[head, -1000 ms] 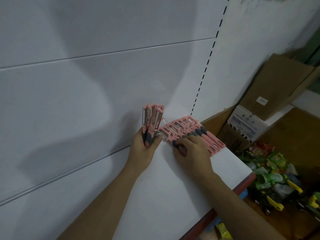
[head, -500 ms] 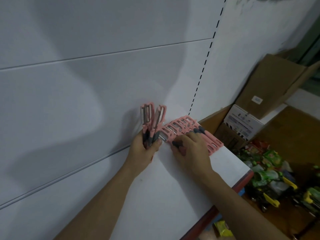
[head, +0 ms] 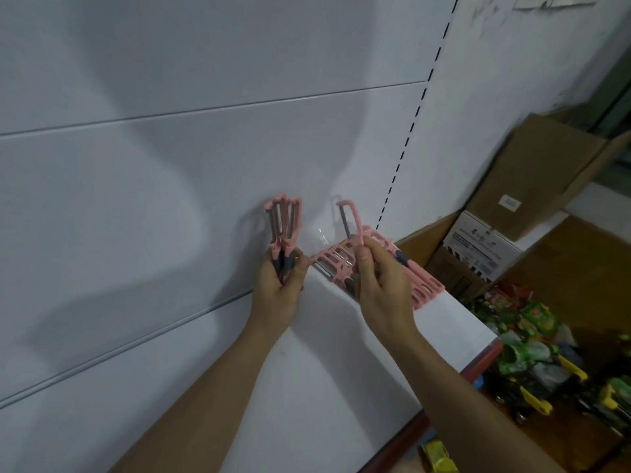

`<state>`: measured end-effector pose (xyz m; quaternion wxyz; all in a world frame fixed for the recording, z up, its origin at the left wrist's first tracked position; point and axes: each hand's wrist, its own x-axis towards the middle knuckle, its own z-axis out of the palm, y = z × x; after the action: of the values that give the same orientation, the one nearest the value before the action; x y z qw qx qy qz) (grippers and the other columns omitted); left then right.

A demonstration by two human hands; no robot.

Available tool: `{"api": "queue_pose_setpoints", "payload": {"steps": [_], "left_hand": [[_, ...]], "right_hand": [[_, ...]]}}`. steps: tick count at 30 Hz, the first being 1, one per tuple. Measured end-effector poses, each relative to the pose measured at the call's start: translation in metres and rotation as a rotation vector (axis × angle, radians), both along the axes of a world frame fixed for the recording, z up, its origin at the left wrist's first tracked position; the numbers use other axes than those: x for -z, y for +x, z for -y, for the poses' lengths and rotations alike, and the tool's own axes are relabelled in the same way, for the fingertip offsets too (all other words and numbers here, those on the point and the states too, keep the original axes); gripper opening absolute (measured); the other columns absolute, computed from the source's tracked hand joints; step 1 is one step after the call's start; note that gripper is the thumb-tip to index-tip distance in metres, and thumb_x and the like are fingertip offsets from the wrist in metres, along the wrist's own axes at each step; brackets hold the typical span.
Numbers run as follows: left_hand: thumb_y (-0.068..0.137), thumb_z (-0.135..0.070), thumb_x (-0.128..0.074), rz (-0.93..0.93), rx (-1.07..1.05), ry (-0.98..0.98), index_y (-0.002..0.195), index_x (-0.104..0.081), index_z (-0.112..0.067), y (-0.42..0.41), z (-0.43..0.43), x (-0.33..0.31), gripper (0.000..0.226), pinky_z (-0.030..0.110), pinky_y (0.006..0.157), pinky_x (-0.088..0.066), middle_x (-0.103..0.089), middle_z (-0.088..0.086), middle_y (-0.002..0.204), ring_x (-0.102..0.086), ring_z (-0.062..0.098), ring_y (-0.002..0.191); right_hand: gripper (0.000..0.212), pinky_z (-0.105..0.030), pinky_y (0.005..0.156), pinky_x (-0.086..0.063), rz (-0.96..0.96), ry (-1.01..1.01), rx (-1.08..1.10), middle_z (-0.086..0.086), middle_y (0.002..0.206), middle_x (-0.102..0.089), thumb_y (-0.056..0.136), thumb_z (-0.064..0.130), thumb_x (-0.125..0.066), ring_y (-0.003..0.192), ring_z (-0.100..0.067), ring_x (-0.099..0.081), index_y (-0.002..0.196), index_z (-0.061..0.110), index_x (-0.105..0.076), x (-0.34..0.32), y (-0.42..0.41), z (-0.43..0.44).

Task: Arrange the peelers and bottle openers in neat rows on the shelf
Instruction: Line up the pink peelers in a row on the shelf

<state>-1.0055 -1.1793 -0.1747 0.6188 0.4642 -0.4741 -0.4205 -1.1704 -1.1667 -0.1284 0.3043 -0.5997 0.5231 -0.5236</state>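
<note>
Fingers (head: pixel 367 249) of the right hand (head: pixel 384 291) are pinching a single pink peeler (head: pixel 355 223) low on its stem, thumb in front and the others curled behind, so the hand is closed on it. Its long axis is standing nearly upright, leaning a little left, with the blade head pointing up along the back panel (head: pixel 170 165) and the grip end hidden in the hand. Directly below and just behind that hand, the row (head: pixel 425 288) is lying flat on the shelf (head: pixel 341 363), running beside the back panel toward the shelf's right end. Its pieces are overlapping on a slant, with metal blades showing at the left end and pink loops at the right front; how each one is facing is hard to tell. The left hand (head: pixel 278 291) is gripping a bundle (head: pixel 283 223) of several peelers by their grey grips, heads up and upright, just left of the row and apart from it. The right hand is the nearer one to the row, so I judge it is about to lay its piece down. That will mean tipping the peeler from upright to flat and matching the slant of its neighbours.
</note>
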Motion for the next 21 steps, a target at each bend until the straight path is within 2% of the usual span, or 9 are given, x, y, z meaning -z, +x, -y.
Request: {"api": "queue_pose_setpoints", "payload": {"steps": [4,6,8,9,11,12,14,17,21], "left_hand": [[0.078,-0.069,-0.074,0.023,0.012,0.002,0.095,-0.061,-0.026,0.004,0.005,0.003,0.047,0.029,0.064,-0.041,-0.055,-0.017,0.066,-0.049,0.004,0.061],[0.075,-0.073,-0.075,0.009,0.003,0.015,0.091,-0.063,-0.032,0.004,0.007,0.005,0.045,0.031,0.062,-0.041,-0.052,-0.017,0.064,-0.047,0.005,0.059],[0.072,-0.077,-0.074,0.006,-0.022,0.032,0.088,-0.065,-0.035,0.004,0.007,0.007,0.046,0.032,0.063,-0.041,-0.051,-0.015,0.064,-0.046,0.008,0.059],[0.071,-0.078,-0.073,0.008,-0.029,0.035,0.088,-0.065,-0.037,0.005,0.006,0.007,0.045,0.031,0.063,-0.042,-0.052,-0.016,0.064,-0.047,0.007,0.059],[0.073,-0.078,-0.072,0.021,-0.029,0.026,0.089,-0.066,-0.04,0.005,0.006,0.005,0.042,0.025,0.062,-0.043,-0.056,-0.018,0.064,-0.05,0.002,0.06],[0.073,-0.078,-0.072,0.029,-0.028,0.02,0.088,-0.066,-0.04,0.004,0.006,0.004,0.042,0.022,0.061,-0.043,-0.056,-0.019,0.064,-0.051,0.001,0.06],[0.073,-0.079,-0.072,0.032,-0.031,0.015,0.087,-0.066,-0.039,0.002,0.005,0.002,0.042,0.017,0.058,-0.042,-0.055,-0.02,0.062,-0.05,-0.001,0.058],[0.073,-0.078,-0.072,0.032,-0.023,0.008,0.089,-0.068,-0.041,0.002,0.004,0.0,0.041,0.013,0.054,-0.043,-0.059,-0.021,0.063,-0.054,-0.005,0.059],[0.075,-0.075,-0.072,0.03,-0.014,0.017,0.092,-0.065,-0.037,0.002,0.004,0.001,0.043,0.016,0.055,-0.041,-0.051,-0.014,0.062,-0.052,-0.004,0.06]], "right_hand": [[0.031,-0.051,0.083,-0.055,-0.165,0.104,-0.018,-0.001,0.11,-0.068,0.107,0.02,-0.045,0.096,-0.022,-0.062,0.131,0.014,-0.064,0.009,-0.018,0.001],[0.028,-0.042,0.081,-0.057,-0.288,0.053,-0.018,0.001,0.104,-0.067,0.102,0.017,-0.056,0.091,-0.017,-0.062,0.129,0.015,-0.064,0.01,-0.022,-0.001],[0.034,-0.019,0.071,-0.055,-0.351,-0.027,0.026,0.01,0.094,-0.065,0.092,0.015,-0.072,0.081,-0.006,-0.062,0.124,0.021,-0.064,0.008,-0.022,-0.003],[0.032,-0.015,0.066,-0.053,-0.372,-0.062,0.046,0.013,0.091,-0.064,0.087,0.016,-0.077,0.077,-0.005,-0.061,0.116,0.022,-0.065,0.007,-0.022,-0.003],[0.018,-0.021,0.067,-0.056,-0.465,-0.159,0.055,0.008,0.091,-0.066,0.085,0.017,-0.079,0.076,-0.008,-0.06,0.099,0.016,-0.068,0.008,-0.022,-0.001],[0.014,-0.027,0.07,-0.057,-0.521,-0.196,0.041,0.002,0.094,-0.067,0.085,0.016,-0.079,0.079,-0.012,-0.061,0.095,0.014,-0.07,0.009,-0.022,0.0],[0.01,-0.029,0.075,-0.056,-0.607,-0.207,-0.002,-0.003,0.101,-0.068,0.087,0.012,-0.076,0.087,-0.019,-0.061,0.097,0.012,-0.073,0.014,-0.022,0.001],[0.013,-0.029,0.08,-0.055,-0.666,-0.159,-0.063,-0.002,0.106,-0.067,0.09,0.009,-0.071,0.092,-0.017,-0.059,0.102,0.014,-0.073,0.023,-0.022,-0.002],[0.016,-0.014,0.077,-0.043,-0.733,-0.154,-0.029,0.001,0.105,-0.068,0.09,0.013,-0.072,0.09,-0.015,-0.058,0.105,0.019,-0.073,0.032,-0.022,-0.002]]}}
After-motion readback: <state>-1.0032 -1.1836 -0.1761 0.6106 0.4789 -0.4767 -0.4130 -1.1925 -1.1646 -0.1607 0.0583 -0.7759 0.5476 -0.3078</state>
